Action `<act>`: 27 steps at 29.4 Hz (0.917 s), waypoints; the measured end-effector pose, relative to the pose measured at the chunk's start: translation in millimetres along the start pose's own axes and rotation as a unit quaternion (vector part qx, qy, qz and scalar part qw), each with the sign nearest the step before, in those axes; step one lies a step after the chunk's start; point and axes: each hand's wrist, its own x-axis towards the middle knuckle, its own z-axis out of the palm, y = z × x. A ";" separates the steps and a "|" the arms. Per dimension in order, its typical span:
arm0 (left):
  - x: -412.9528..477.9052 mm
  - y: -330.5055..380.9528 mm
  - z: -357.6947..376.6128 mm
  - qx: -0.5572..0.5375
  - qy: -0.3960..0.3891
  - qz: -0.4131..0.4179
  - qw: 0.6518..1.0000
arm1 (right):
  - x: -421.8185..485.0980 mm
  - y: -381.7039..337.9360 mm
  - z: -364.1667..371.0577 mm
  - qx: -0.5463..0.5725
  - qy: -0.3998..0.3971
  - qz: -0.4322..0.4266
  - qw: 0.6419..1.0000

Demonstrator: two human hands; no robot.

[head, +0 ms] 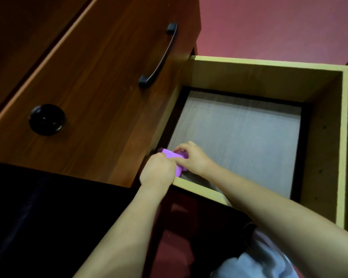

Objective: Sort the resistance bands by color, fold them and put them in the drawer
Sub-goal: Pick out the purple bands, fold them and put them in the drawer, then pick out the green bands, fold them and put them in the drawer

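A folded purple resistance band (172, 157) lies in the near left corner of the open drawer (269, 66). Both hands are on it. My left hand (158, 171) grips its near end over the drawer's front edge. My right hand (193, 157) presses its fingers on the band's top and far side. Much of the band is hidden under the two hands. The drawer's pale grey bottom (239, 141) holds nothing else that I can see.
A brown wooden cabinet front (100, 97) stands to the left, with a dark bar handle (159, 57) and a round black knob (47, 119). The floor (279, 25) beyond the drawer is reddish. Dark fabric (38, 217) lies at lower left.
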 end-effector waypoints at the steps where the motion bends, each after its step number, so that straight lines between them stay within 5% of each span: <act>1: -3.4 1.0 -2.3 0.034 -0.021 0.013 0.999 | -0.3 -1.3 0.7 -0.036 -0.005 0.003 0.999; 4: -22.2 14.3 -17.9 0.089 -0.042 0.061 0.993 | -10.6 -6.7 -8.0 -0.029 0.000 0.039 0.999; 9: -29.4 20.7 -27.4 0.003 -0.021 -0.003 1.000 | -58.6 -20.9 -51.7 0.024 0.029 0.033 0.999; 11: -34.1 26.8 -31.3 0.068 -0.016 -0.002 0.998 | -81.1 -25.1 -73.1 0.018 0.025 0.018 0.999; 14: -53.8 50.1 -24.7 0.131 0.031 0.059 0.989 | -133.3 -26.8 -114.1 0.022 0.030 -0.002 0.999; 17: -85.5 94.8 -11.6 -0.007 0.075 0.168 0.983 | -196.4 -21.9 -149.5 0.060 0.044 -0.030 0.997; 22: -161.9 200.8 5.1 -0.250 0.069 0.387 0.885 | -293.4 14.2 -200.3 0.079 0.106 -0.010 0.991; 27: -227.9 278.2 43.6 -0.130 0.053 0.579 0.803 | -357.5 98.5 -246.1 0.075 0.173 0.102 0.977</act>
